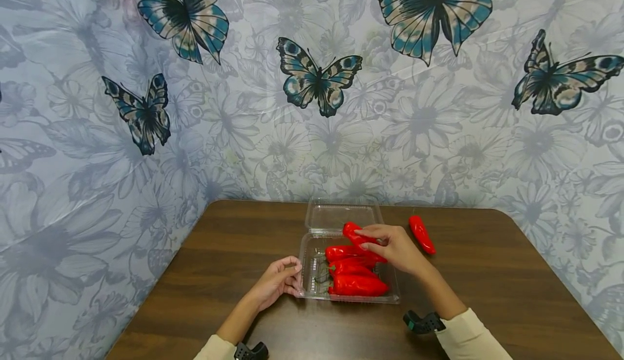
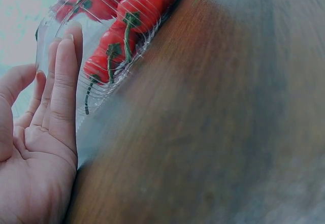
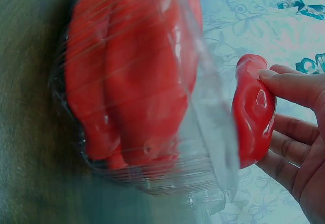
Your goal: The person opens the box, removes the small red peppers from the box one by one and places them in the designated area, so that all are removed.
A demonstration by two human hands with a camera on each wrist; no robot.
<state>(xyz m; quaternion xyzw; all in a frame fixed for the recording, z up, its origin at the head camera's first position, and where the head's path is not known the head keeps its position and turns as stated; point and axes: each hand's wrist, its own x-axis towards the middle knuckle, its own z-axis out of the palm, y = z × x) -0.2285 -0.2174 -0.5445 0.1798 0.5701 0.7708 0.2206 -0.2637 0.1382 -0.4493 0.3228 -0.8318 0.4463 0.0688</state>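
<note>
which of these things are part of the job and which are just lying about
Part of the job:
clear plastic box, lid open
red peppers inside it
held pepper, in the right hand
loose pepper, right of the box, probably

Just there:
butterfly wall covering
black wrist devices
wooden table, only the work surface

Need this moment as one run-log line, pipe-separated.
left hand: holds clear container by rim | right hand: pinches red pepper above container | lid: open | loose pepper: on table
</note>
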